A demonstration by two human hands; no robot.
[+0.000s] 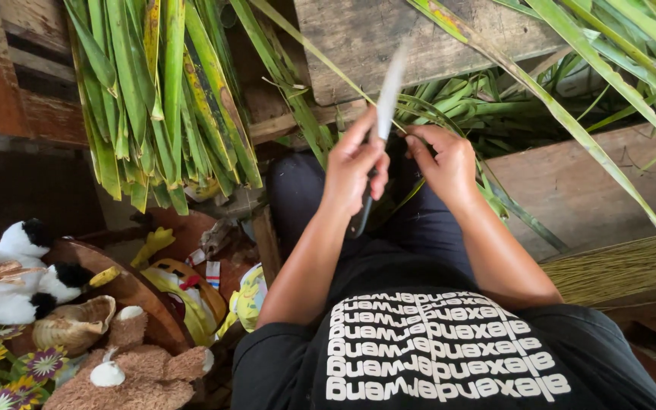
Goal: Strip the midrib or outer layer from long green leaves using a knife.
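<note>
My left hand [354, 163] grips the knife [380, 129], my right hand [446, 163] pinches a leaf strip [495, 193]; stripped ribs [616, 266] piled right, many green leaves [161, 99] uncut.

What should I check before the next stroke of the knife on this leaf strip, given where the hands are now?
1. Left hand closed round the knife handle: ok.
2. Blade points up and away from the body: ok; it is blurred, so its edge direction: cannot tell.
3. Right hand pinches the long green leaf strip beside the blade: ok.
4. Right fingertips apart from the blade: cannot tell, they sit very close.
5. Strip runs free up to the right over the wooden plank: ok.
6. Lap under the hands free of loose leaves: not ok, green leaves lie just beyond the hands.
</note>
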